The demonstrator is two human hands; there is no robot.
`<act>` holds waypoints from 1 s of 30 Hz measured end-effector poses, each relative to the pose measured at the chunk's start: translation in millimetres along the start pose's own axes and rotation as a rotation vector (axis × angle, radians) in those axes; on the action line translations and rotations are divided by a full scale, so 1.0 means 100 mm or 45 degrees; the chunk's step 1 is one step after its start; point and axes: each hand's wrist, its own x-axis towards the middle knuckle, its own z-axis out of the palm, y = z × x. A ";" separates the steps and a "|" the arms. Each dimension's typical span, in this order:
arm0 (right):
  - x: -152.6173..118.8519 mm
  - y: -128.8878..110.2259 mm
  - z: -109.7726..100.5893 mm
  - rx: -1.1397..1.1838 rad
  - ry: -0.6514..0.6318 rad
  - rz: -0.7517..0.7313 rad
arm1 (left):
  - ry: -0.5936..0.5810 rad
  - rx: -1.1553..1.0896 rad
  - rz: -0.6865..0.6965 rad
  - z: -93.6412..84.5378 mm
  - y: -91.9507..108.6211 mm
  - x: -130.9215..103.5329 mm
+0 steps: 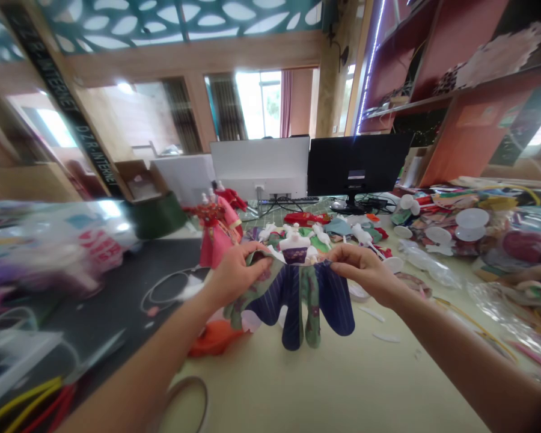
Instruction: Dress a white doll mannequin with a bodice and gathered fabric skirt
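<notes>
A small skirt-like cloth piece [291, 307] with dark blue and patterned green petal-shaped panels hangs between my two hands. My left hand [243, 267] pinches its upper left edge, thumb against fingers. On the other side, my right hand [358, 267] pinches the upper right corner. Just behind the cloth's top edge is a small white doll torso form [295, 240] with a dark purple band around it. The cloth hangs above the pale table [324, 385], and its rounded panel ends point down.
Pink and red doll dresses [216, 231] stand left of centre. Two monitors [260, 165] are at the back. Fabric scraps and white discs [471, 225] pile up at the right. An orange cloth [216, 338] and a ring-shaped band [202, 394] lie near my left forearm.
</notes>
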 end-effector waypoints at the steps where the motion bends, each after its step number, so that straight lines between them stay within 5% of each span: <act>1: 0.02 0.01 0.00 0.001 0.001 -0.001 | 0.002 0.017 0.000 0.00 -0.01 0.01; 16: 0.16 0.07 0.08 0.155 -0.083 -0.034 | -0.100 -0.284 -0.081 0.03 -0.12 0.09; 23: 0.26 0.18 0.14 0.148 0.047 -0.025 | -0.145 -0.666 -0.257 0.12 -0.25 0.18; 30: 0.33 0.16 0.22 0.131 0.088 -0.024 | -0.173 -0.707 -0.325 0.20 -0.32 0.27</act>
